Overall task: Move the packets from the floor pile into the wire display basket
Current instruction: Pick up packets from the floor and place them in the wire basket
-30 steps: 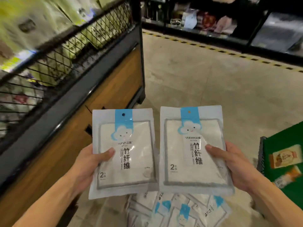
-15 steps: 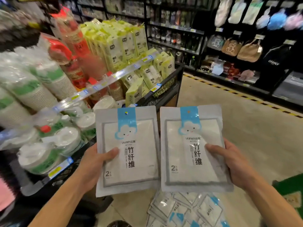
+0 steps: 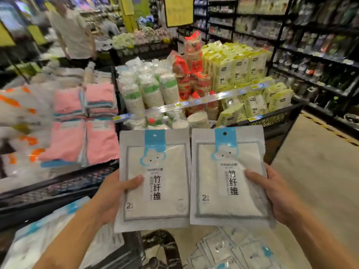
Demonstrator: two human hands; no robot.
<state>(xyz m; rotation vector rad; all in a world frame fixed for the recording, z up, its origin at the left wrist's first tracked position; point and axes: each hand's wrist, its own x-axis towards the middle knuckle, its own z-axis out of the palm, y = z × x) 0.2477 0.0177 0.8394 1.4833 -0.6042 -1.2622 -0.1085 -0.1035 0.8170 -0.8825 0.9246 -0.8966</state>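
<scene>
I hold two flat white packets with blue cloud labels side by side at chest height. My left hand (image 3: 114,193) grips the left packet (image 3: 161,183) by its left edge, thumb on the front. My right hand (image 3: 272,193) grips the right packet (image 3: 223,181) by its right edge in the same way. Below them, several more of the same packets (image 3: 233,251) lie in a pile on the floor. The black wire display basket (image 3: 58,183) stands to my left, with similar packets (image 3: 38,235) lying in its near section at bottom left.
Pink and white folded cloths (image 3: 77,125) fill the basket section at left. Stacked paper cups (image 3: 151,90) and yellow packs (image 3: 239,68) crowd the section beyond. Dark shelving (image 3: 314,45) runs along the right. A person (image 3: 71,30) stands far back left. Bare floor (image 3: 320,171) lies right.
The view has risen and turned left, from the basket's side and floor up over its contents. Both hands keep their grip on the two packets, which stay side by side.
</scene>
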